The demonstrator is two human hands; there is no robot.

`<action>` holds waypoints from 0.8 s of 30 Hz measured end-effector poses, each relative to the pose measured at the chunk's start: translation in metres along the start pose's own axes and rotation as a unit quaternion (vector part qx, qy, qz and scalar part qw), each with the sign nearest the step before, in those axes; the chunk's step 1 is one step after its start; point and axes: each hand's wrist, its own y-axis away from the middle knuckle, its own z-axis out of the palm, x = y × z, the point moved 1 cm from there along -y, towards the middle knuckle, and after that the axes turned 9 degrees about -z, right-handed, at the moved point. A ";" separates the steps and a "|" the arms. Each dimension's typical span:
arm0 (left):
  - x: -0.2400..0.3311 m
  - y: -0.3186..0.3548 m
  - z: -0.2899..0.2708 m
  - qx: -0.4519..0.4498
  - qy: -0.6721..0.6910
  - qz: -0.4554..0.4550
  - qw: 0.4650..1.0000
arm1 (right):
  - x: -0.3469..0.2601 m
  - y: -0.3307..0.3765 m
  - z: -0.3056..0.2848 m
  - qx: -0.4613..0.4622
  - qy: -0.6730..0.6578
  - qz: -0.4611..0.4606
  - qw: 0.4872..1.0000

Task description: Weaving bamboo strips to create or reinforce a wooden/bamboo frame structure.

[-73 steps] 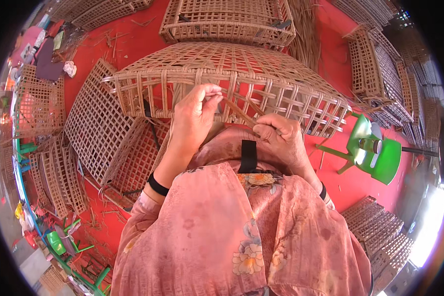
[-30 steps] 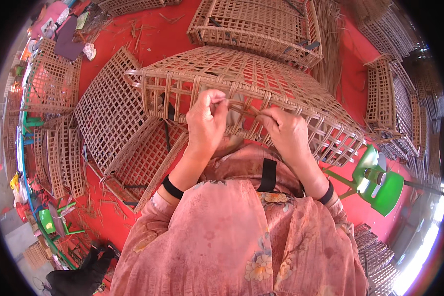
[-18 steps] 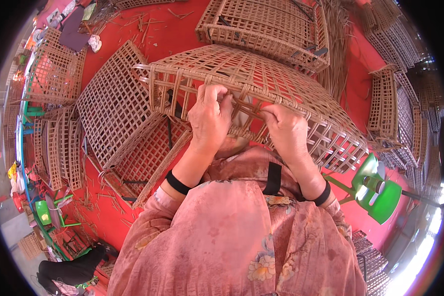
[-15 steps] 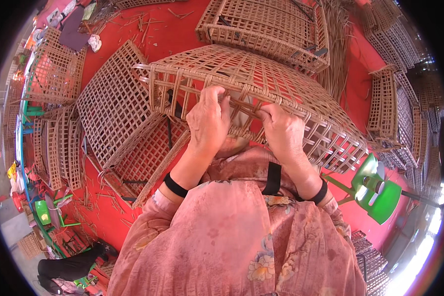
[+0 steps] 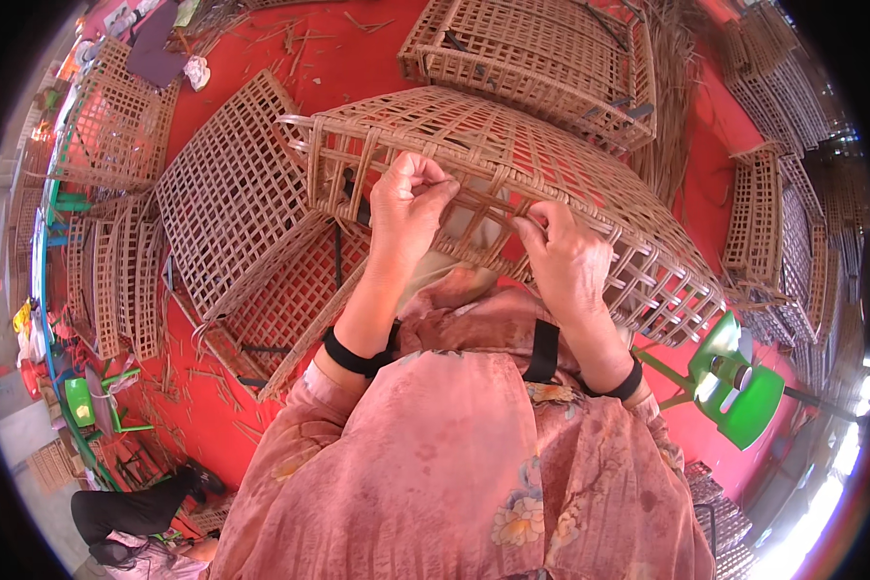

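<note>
A large woven cane basket frame [image 5: 551, 145] lies on its side across my lap, its open lattice facing me. My left hand [image 5: 408, 205] is closed around a cane strip at the frame's near edge. My right hand [image 5: 563, 259] pinches a strip of the same lattice a little to the right. Both forearms wear black bands at the wrist and pink flowered sleeves.
Flat woven panels [image 5: 224, 208] lie on the red floor to my left. Another finished cage [image 5: 541, 53] stands behind, and more stand at the right [image 5: 778, 232] and far left [image 5: 116, 121]. A green plastic stool [image 5: 739, 387] is at my right. A person crouches at lower left [image 5: 135, 517].
The view has swung so the frame sits more centred and closer. My hands have moved nearer each other on the lattice edge and keep working the strips.
</note>
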 end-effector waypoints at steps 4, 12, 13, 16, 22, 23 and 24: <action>0.019 0.001 -0.023 0.092 -0.004 0.138 0.986 | -0.007 -0.005 -0.017 0.023 -0.005 -0.061 0.998; 0.076 0.035 -0.111 0.269 -0.036 0.297 0.916 | -0.072 -0.063 -0.003 0.074 -0.181 -0.273 0.942; 0.088 0.040 -0.120 0.282 -0.024 0.331 0.900 | -0.088 -0.071 0.005 0.072 -0.178 -0.275 0.942; 0.116 0.061 -0.142 0.313 -0.058 0.377 0.870 | -0.124 -0.085 0.015 0.071 -0.265 -0.329 0.904; 0.086 0.048 -0.120 0.278 -0.093 0.259 0.920 | -0.104 -0.055 -0.017 -0.066 -0.353 -0.197 0.912; 0.075 0.033 -0.109 0.234 -0.128 0.288 0.920 | -0.093 -0.049 -0.021 -0.092 -0.345 -0.143 0.923; 0.062 0.024 -0.095 0.191 -0.099 0.262 0.941 | -0.084 -0.044 -0.023 -0.095 -0.346 -0.149 0.921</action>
